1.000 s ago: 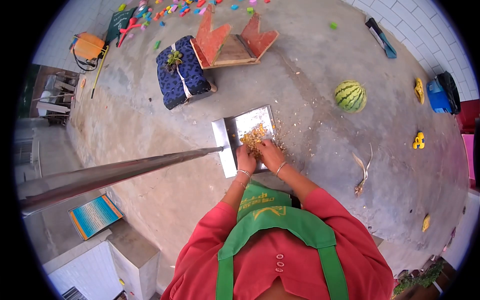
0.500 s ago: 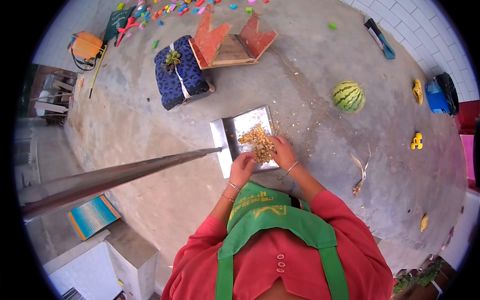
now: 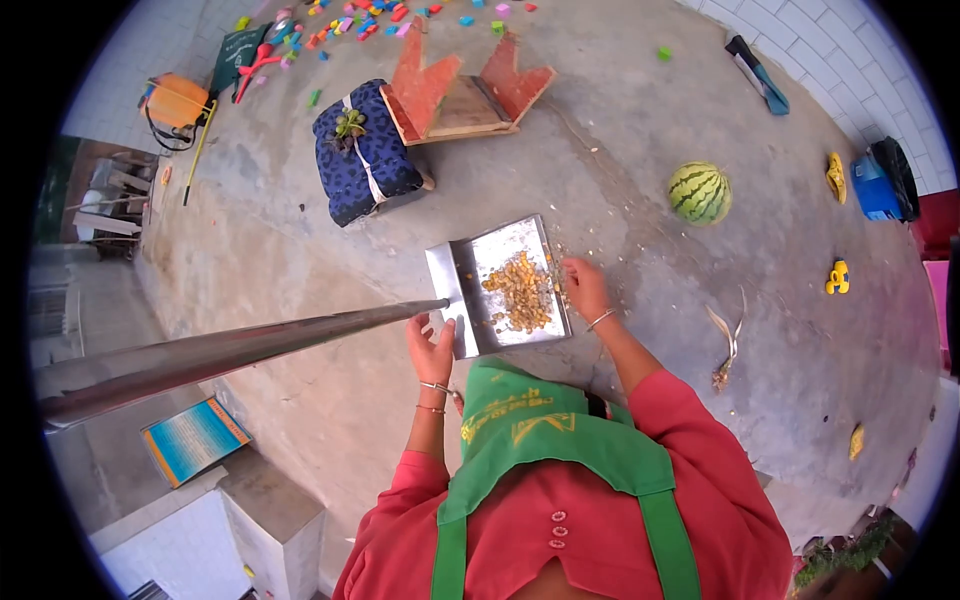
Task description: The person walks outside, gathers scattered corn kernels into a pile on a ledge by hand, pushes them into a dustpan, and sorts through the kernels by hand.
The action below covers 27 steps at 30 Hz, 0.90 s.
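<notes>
A metal dustpan point(image 3: 553, 236) lies on the concrete floor, its long handle point(image 3: 250, 342) reaching away to the left. Inside it is a heap of yellowish kernel-like pieces point(image 3: 522, 290). My left hand point(image 3: 432, 350) is at the dustpan's rear left edge, below the handle, with thumb and fingers apart; whether it touches the metal is unclear. Just past the right edge, my right hand point(image 3: 588, 290) is low over the floor with fingers drawn together. Anything between those fingertips is too small to make out. Small scattered bits point(image 3: 590, 240) lie around there.
A watermelon point(image 3: 699, 193) sits at the right, with a dried plant stalk point(image 3: 730, 345) nearer me. Ahead are a folded blue patterned bundle point(image 3: 365, 160) and a red-sided wooden stand point(image 3: 465, 105). Colourful blocks point(image 3: 370, 22) lie at the back. A blue bin point(image 3: 880, 185) stands far right.
Both hands have left the heap in the dustpan: my left hand moved left to the rear edge and opened, my right hand moved right beyond the rim. The heap is more spread out.
</notes>
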Motion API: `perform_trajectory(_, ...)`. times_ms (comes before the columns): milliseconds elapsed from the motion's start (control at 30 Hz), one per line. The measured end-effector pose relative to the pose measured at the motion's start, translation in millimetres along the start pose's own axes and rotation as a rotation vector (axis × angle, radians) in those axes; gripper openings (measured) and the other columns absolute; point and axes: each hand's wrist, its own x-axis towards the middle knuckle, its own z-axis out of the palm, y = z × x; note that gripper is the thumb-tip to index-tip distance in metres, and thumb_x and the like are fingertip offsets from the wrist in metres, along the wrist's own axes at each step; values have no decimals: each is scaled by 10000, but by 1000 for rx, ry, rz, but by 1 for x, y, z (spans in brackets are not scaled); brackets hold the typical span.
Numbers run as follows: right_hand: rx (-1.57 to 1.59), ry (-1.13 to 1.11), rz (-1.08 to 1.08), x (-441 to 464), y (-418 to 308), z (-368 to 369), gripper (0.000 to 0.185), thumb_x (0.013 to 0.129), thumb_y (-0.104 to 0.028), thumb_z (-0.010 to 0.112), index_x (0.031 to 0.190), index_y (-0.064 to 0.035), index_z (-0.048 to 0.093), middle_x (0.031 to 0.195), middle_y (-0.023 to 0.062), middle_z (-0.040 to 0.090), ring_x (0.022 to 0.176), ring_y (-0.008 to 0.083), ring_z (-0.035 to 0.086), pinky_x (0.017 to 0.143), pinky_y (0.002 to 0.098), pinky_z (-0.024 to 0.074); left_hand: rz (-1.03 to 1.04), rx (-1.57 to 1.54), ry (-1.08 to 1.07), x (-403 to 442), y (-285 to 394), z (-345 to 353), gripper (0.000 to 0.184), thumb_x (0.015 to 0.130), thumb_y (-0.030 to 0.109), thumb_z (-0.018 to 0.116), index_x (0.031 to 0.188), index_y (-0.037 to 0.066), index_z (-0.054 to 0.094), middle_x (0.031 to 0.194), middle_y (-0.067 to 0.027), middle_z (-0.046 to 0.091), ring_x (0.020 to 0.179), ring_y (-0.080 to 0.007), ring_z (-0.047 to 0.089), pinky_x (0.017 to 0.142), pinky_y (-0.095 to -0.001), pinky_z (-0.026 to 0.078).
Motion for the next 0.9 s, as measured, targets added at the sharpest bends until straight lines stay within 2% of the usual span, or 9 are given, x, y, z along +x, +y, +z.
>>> perform_trajectory(33,-27,-3,-20,-2,7,-3,288,736,0,565,1016,-66,579,938,153,580,806,357,579,706,424,477,-45,-25,-72,5,-4,2,409,787,169,683,1111,-18,517,1125,-143,526,1048,-238,518,887,-341,433)
perform_trajectory(133,-237,-104,-42,-16,-8,-12,288,735,-24,581,1020,-68,582,935,157,576,813,361,579,712,425,480,-14,-300,-175,25,-30,24,461,820,140,656,1218,11,463,1185,-111,504,1034,-178,501,894,-316,428)
perform_trajectory(300,-313,-93,-140,-29,-13,20,217,756,-31,556,967,-60,596,908,157,576,886,359,560,752,430,471,-121,-427,-177,29,-6,38,272,900,156,547,1141,28,563,1298,-126,448,1195,-189,414,989,-304,321)
perform_trajectory(400,-73,-241,-166,-30,-30,26,212,763,-9,529,955,-54,604,913,165,585,864,358,566,750,421,472,-79,-390,-224,32,-15,37,293,877,149,587,1149,42,571,1380,-147,335,1039,-167,499,878,-276,412)
perform_trajectory(467,-72,-224,-137,-18,-30,24,214,768,3,514,958,-43,601,924,176,592,863,360,568,763,418,469,-58,-423,-202,34,-22,41,230,876,157,591,1072,37,599,1358,-142,352,1013,-164,509,867,-283,412)
perform_trajectory(533,-20,76,-90,-3,-9,30,204,770,12,506,947,-28,600,914,179,598,865,366,568,774,415,465,19,-308,-219,34,-28,41,182,871,165,601,991,28,605,1319,-138,379,1016,-174,504,870,-297,399)
perform_trajectory(633,-178,80,-160,20,-17,24,291,741,57,478,1006,-12,576,957,184,577,902,359,551,799,399,458,71,-232,-144,34,-23,44,167,893,195,584,883,28,588,1150,-92,489,1050,-158,489,863,-288,401)
perform_trajectory(767,-410,-10,-210,15,-32,40,362,720,62,507,1071,-13,554,1049,167,559,1000,337,524,868,395,433,-1,-274,-198,41,-65,55,188,892,198,589,831,21,578,1171,-72,473,896,-102,500,772,-273,427)
perform_trajectory(900,-347,-28,-263,-7,-36,47,405,700,74,516,1095,-6,553,1055,168,558,1022,340,517,903,393,418,-89,-399,-168,37,-47,54,288,878,199,592,659,31,510,1066,-136,503,1041,-217,439,914,-359,330)
